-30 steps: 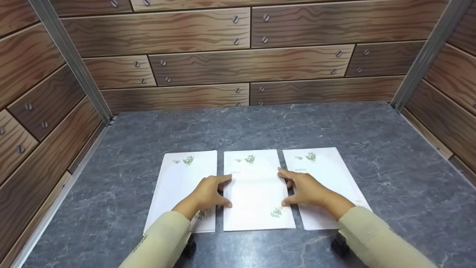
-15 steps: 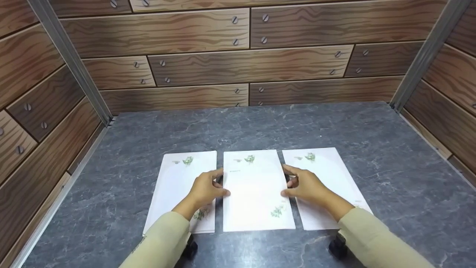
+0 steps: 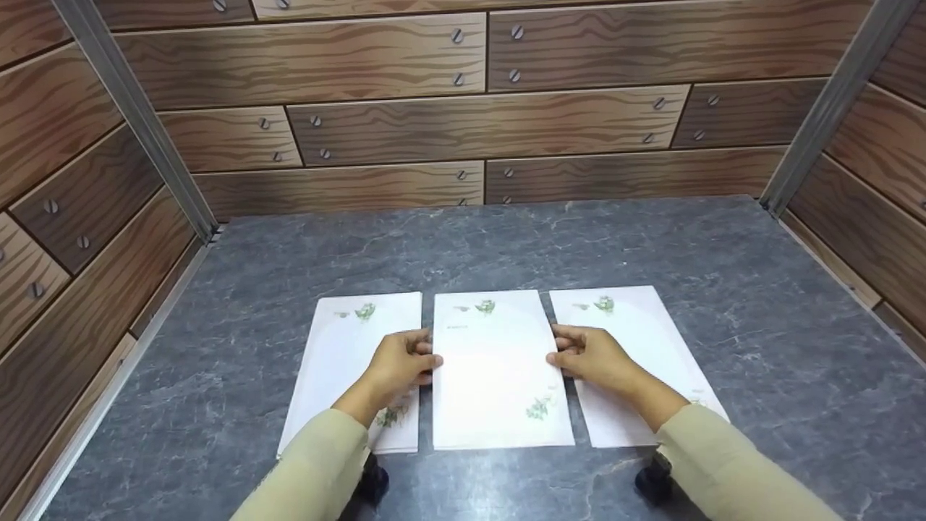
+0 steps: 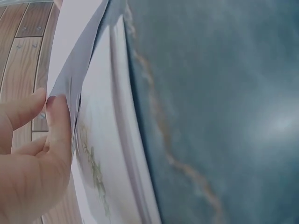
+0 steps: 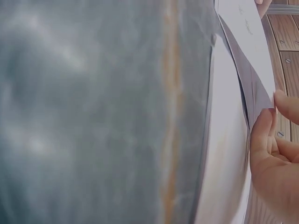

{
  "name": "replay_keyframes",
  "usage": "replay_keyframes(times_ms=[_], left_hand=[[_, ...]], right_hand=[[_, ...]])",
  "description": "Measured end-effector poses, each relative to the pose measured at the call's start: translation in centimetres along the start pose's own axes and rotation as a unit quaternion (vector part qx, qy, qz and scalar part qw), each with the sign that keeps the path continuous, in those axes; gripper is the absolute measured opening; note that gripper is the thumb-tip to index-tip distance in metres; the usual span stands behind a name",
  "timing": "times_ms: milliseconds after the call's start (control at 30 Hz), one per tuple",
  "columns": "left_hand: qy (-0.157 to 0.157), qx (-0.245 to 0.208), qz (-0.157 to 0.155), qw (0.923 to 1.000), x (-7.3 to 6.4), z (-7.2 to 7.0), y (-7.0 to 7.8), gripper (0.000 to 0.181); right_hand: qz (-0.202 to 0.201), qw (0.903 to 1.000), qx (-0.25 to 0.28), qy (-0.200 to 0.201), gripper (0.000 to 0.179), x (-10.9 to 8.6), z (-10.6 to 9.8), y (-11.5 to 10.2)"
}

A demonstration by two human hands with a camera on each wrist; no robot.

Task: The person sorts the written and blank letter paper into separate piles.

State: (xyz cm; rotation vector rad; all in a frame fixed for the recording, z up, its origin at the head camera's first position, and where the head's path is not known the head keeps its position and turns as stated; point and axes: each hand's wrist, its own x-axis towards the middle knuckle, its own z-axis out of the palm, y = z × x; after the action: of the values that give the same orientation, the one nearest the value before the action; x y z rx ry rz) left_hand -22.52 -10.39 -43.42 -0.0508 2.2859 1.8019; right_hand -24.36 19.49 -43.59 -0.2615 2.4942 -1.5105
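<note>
Between my hands lies the middle white paper (image 3: 495,376), printed with small green floral marks at the top and lower right. My left hand (image 3: 394,362) pinches its left edge, thumb on top and fingers underneath. On the opposite edge, my right hand (image 3: 593,356) pinches in the same way. Both wrist views show the edge of the held sheet (image 4: 77,51) bent up, apart from the paper stack (image 5: 222,140) beside it. The left paper stack (image 3: 336,362) and right paper stack (image 3: 636,325) lie partly under my forearms.
A grey marbled table (image 3: 448,246) carries the three papers side by side, with narrow gaps between them. Wood-plank-patterned walls (image 3: 391,130) stand behind and at both sides, with metal corner posts (image 3: 810,108). Dark wrist devices (image 3: 372,481) hang below the sleeves.
Both hands moved slightly away from me along the middle paper's edges. Their thumbs and fingers, spread apart a second ago, have closed on those edges. The papers keep their places.
</note>
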Motion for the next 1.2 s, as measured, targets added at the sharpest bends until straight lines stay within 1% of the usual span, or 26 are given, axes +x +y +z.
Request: replay_keyframes(times_ms=[133, 333, 433, 567, 667, 867, 1033, 1200], left_hand=[[-0.015, -0.022, -0.018, 0.9995, 0.1, -0.1, 0.0, 0.062], [-0.026, -0.029, -0.028, 0.9989, 0.1, -0.1, -0.1, 0.059], [-0.027, -0.033, -0.022, 0.9989, 0.2, -0.1, -0.2, 0.059], [-0.017, -0.035, -0.003, 0.9992, 0.2, -0.1, 0.0, 0.062], [-0.01, -0.046, 0.005, 0.9989, 0.2, -0.1, 0.3, 0.064], [-0.005, -0.053, 0.022, 0.9984, 0.1, 0.1, 0.8, 0.066], [0.01, -0.039, 0.032, 0.9987, 0.1, 0.5, 1.3, 0.066], [0.015, -0.039, 0.044, 0.9982, 0.3, 1.2, 1.6, 0.066]], right_hand=[[0.012, 0.9999, 0.012, 0.004, 0.054, 0.1, 0.0, -0.1], [0.023, 0.9993, 0.029, 0.002, 0.058, 0.1, -0.1, -0.1], [0.03, 0.999, 0.032, 0.004, 0.061, 0.1, -0.1, -0.1], [0.015, 0.9992, 0.034, 0.015, 0.061, 0.0, -0.1, -0.2], [0.004, 0.9992, 0.027, 0.028, 0.06, 0.0, -0.1, -0.3], [0.003, 0.9983, 0.025, 0.053, 0.06, 0.2, -0.2, -0.3], [0.001, 0.998, 0.032, 0.055, 0.06, 0.2, -0.5, -0.3], [-0.017, 0.9974, 0.043, 0.055, 0.06, 0.0, -1.3, -0.2]])
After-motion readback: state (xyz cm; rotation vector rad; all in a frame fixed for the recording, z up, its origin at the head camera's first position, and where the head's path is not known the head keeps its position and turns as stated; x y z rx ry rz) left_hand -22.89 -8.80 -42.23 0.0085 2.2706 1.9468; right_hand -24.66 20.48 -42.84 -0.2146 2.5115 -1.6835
